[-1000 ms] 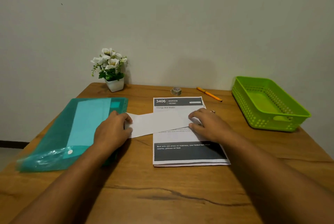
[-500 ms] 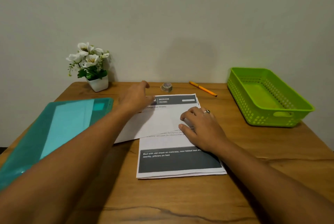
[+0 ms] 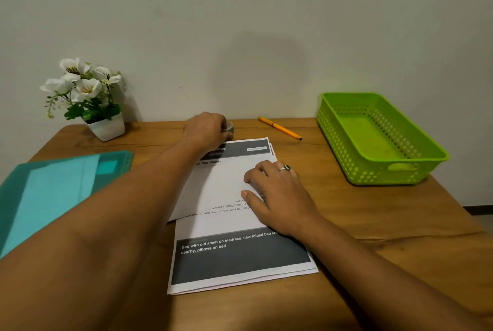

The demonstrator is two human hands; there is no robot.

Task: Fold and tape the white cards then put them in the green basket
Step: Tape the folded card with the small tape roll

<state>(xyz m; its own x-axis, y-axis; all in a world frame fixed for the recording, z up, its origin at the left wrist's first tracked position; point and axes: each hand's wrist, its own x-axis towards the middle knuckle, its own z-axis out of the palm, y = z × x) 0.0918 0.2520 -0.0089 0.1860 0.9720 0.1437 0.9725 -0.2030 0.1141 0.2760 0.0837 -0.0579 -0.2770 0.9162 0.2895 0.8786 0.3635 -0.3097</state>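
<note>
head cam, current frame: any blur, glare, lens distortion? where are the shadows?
Head view: dim, even light, no glare; a broad soft shadow on the wall above the left hand at the tape roll; wide-angle stretch toward the edges, forearms loom large; large print on the printed sheet reads clearly, small print is soft.

Lifted the left hand (image 3: 205, 129) off the left end of the white card (image 3: 218, 186), reached past the far edge of the printed sheets (image 3: 240, 258), and curled its fingers on the tape roll (image 3: 229, 128) lying just beyond that edge.
</note>
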